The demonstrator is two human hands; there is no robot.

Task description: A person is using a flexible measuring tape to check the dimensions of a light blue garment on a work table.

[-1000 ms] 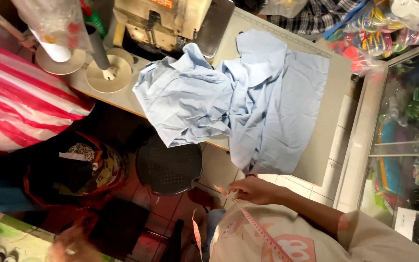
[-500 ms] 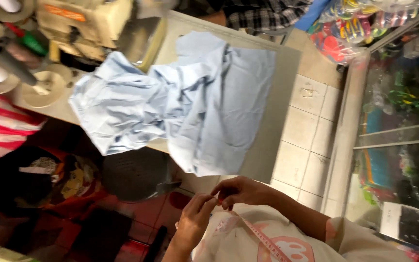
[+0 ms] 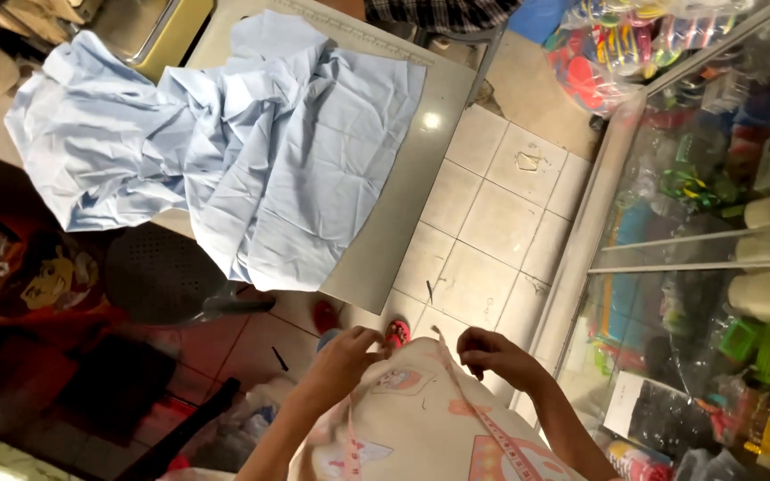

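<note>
My left hand [image 3: 345, 354] and my right hand [image 3: 492, 354] are raised in front of my chest, low in the head view. Both pinch a measuring tape [image 3: 474, 405] that drapes over my pale printed shirt [image 3: 421, 428]; the left fingers are closed on one end, the right fingers on the other strand. A crumpled light blue cloth [image 3: 251, 151] lies spread on the grey worktable [image 3: 403, 214] above the hands and hangs over its near edge. Neither hand touches the cloth.
A dark round stool [image 3: 162, 276] stands under the table's edge. Pale floor tiles [image 3: 483, 232] run along the right of the table. A glass display case [image 3: 715, 232] full of coloured goods fills the right side. A sewing machine base [image 3: 149, 27] sits top left.
The view has swung right and closer. My left hand came up from the lower left to meet my right hand at my chest, and both now hold the measuring tape apart.
</note>
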